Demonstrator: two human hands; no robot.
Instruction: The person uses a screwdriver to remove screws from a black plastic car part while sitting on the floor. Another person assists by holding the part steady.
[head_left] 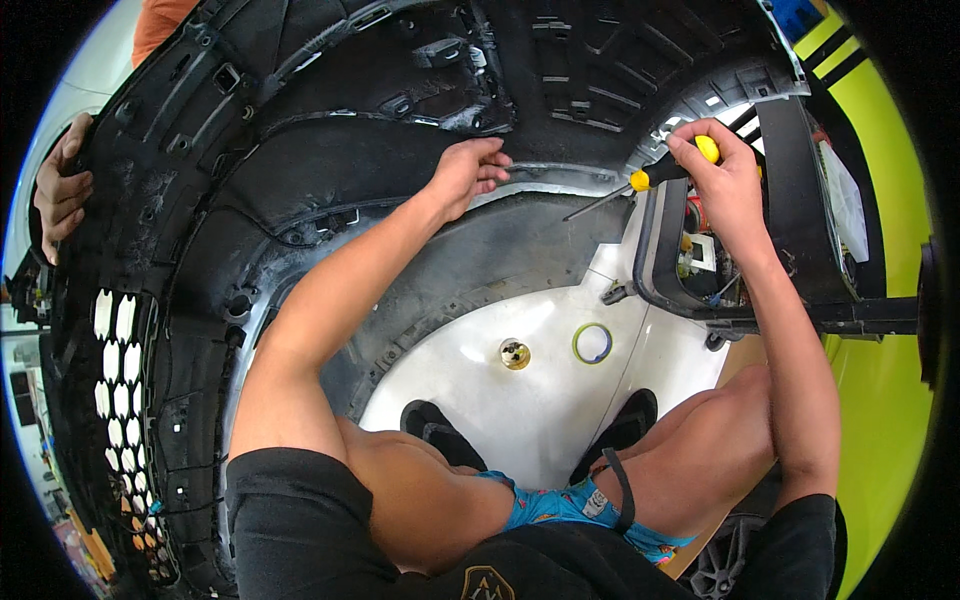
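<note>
The right hand grasps a screwdriver — probably light, stiff, surest by its handle. Beneath the empty, loosely curled left hand lies a black bumper — likely flexible, best gripped edgewise.

Couldn't actually read any text here, tbah. The black T-shirt had a gold-outlined emblem and the blue patterned shorts had a pale label, but any lettering was too tiny.
</note>
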